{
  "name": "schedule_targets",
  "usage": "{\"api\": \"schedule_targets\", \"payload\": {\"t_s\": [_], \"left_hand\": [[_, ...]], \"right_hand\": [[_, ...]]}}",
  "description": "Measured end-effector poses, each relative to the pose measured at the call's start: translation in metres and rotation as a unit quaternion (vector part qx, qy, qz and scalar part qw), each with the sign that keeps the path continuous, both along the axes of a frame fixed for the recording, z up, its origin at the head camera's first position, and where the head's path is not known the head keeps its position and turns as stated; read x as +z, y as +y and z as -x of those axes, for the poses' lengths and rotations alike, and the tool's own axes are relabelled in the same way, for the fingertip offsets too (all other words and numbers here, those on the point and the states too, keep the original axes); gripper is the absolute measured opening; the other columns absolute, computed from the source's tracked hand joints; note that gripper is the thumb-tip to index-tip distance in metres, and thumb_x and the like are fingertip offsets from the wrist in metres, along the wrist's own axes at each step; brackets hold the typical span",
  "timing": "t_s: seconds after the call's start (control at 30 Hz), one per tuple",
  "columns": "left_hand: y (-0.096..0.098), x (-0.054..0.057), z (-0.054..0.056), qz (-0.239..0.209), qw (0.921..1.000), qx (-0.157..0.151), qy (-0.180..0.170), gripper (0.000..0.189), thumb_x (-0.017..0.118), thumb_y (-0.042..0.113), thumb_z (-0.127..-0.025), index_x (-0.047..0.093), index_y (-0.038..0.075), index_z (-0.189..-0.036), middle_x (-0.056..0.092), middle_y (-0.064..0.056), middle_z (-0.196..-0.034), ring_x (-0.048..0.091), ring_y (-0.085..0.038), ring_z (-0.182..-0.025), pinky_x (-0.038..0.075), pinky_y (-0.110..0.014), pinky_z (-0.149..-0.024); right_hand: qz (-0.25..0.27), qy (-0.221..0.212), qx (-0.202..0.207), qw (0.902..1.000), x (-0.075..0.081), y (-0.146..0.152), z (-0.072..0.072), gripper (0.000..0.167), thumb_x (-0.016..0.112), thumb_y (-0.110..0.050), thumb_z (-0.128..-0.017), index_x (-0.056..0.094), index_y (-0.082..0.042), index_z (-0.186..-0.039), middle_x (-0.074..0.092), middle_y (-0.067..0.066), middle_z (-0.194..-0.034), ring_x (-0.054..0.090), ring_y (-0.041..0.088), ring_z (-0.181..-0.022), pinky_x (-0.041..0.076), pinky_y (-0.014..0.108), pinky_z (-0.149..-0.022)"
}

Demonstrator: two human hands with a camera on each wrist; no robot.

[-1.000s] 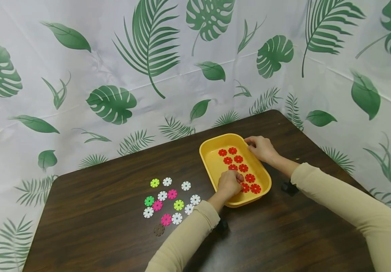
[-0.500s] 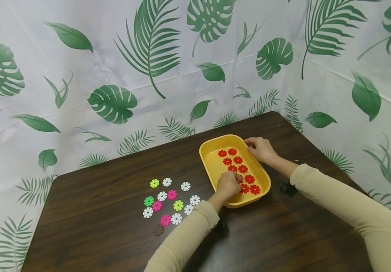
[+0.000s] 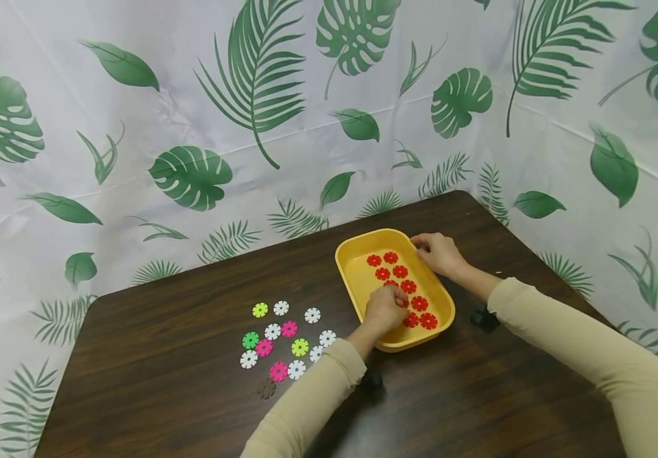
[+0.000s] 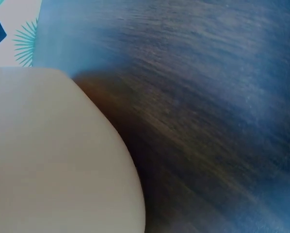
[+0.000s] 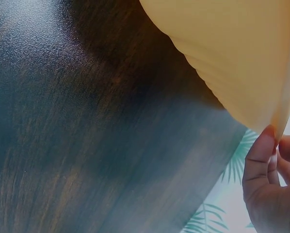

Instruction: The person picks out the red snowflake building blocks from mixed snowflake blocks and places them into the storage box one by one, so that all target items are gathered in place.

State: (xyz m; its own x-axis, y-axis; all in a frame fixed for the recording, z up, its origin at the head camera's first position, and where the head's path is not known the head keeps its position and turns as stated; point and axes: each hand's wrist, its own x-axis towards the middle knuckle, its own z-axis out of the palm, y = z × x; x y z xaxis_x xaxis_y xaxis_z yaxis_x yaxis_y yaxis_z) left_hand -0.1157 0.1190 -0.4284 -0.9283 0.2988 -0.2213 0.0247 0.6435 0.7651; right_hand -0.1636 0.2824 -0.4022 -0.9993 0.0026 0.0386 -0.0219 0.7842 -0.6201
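In the head view, a yellow tray sits toward the table's right side. Two rows of red notched discs line its floor. My left hand reaches over the near-left wall, its curled fingertips at a red disc that they mostly cover. My right hand pinches the tray's far-right rim between thumb and fingers; the right wrist view shows this grip on the yellow wall. In the left wrist view, a blurred pale surface hides that hand's fingers.
Left of the tray lie several loose notched discs, among them white, pink, yellow-green, green and brown. Leaf-printed cloth hangs behind the dark wooden table and along its right side.
Both hands stay almost in place, with only a slight shift of the left fingers. The whole scene sits a little lower in the head view.
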Motion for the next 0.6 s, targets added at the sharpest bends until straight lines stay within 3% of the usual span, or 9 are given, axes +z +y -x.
{"api": "schedule_targets", "payload": {"t_s": [0.13,0.37,0.5,0.6], "left_hand": [[-0.003,0.008,0.002,-0.06,0.9981,0.014,-0.001,0.02,0.073,0.006,-0.08,0.063,0.006,-0.098,0.054,0.001,-0.077,0.049,-0.008,-0.066,0.048,-0.017,-0.061],[-0.038,0.03,0.012,-0.169,0.9836,-0.016,0.063,0.021,0.069,0.007,-0.085,0.064,0.003,-0.105,0.063,-0.007,-0.087,0.057,-0.01,-0.07,0.051,-0.019,-0.062],[-0.075,0.044,0.022,-0.167,0.9775,-0.035,0.124,0.025,0.067,0.009,-0.086,0.064,0.002,-0.11,0.066,-0.013,-0.097,0.063,-0.021,-0.085,0.054,-0.026,-0.074],[-0.106,0.053,0.029,-0.138,0.9771,-0.044,0.156,0.032,0.067,0.012,-0.087,0.061,0.003,-0.117,0.066,-0.014,-0.106,0.063,-0.024,-0.096,0.053,-0.031,-0.083]], "right_hand": [[-0.002,0.001,-0.002,1.0,0.0,0.001,0.0,0.032,0.055,-0.004,-0.093,0.056,0.007,-0.123,0.063,0.019,-0.088,0.057,0.021,-0.068,0.054,0.03,-0.061],[0.003,0.002,0.01,0.9999,-0.002,0.005,0.0,0.033,0.054,-0.008,-0.095,0.055,0.007,-0.124,0.064,0.025,-0.105,0.063,0.024,-0.077,0.057,0.035,-0.069],[0.028,-0.017,0.01,0.9994,-0.001,0.011,-0.003,0.037,0.051,-0.012,-0.097,0.051,0.007,-0.128,0.063,0.025,-0.108,0.065,0.025,-0.078,0.057,0.033,-0.067],[0.038,-0.027,0.004,0.9989,0.002,0.017,-0.006,0.039,0.049,-0.015,-0.098,0.049,0.007,-0.131,0.061,0.026,-0.11,0.065,0.029,-0.084,0.057,0.036,-0.07]]}}
